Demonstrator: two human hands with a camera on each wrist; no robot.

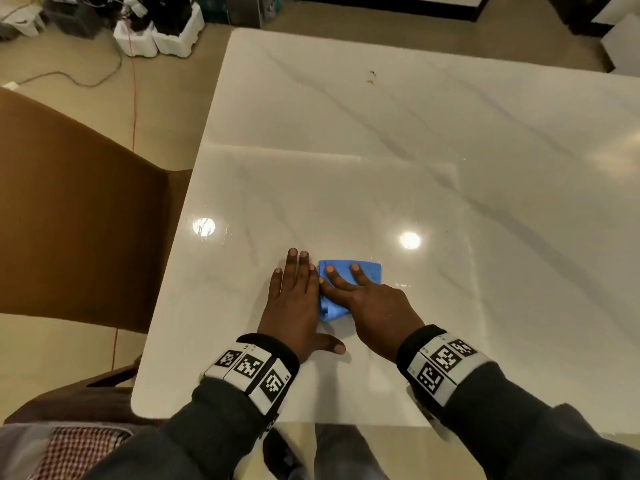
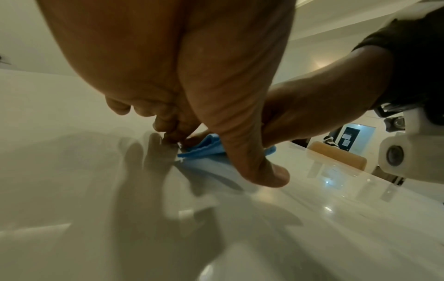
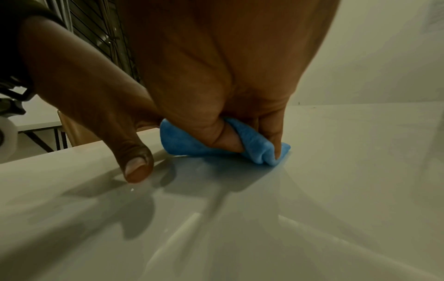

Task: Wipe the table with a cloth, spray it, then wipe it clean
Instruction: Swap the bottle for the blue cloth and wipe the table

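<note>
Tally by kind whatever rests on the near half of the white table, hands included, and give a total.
Cloths: 1, the blue cloth
Hands: 2, the left hand and the right hand
Total: 3

Dark grey sleeves, coded wristbands, bare hands.
The dark grey knit left sleeve (image 1: 194,441) and matching right sleeve (image 1: 519,427) end in black elastic cuffs. Over each cuff sits a band of white blocks printed with black square code markers, three showing on the left wristband (image 1: 252,370) and three on the right wristband (image 1: 443,362). A white moulded camera housing (image 2: 408,152) with a round lens hangs under the right wrist. The left hand (image 1: 294,306) and right hand (image 1: 377,306) are ungloved, with short nails.
</note>
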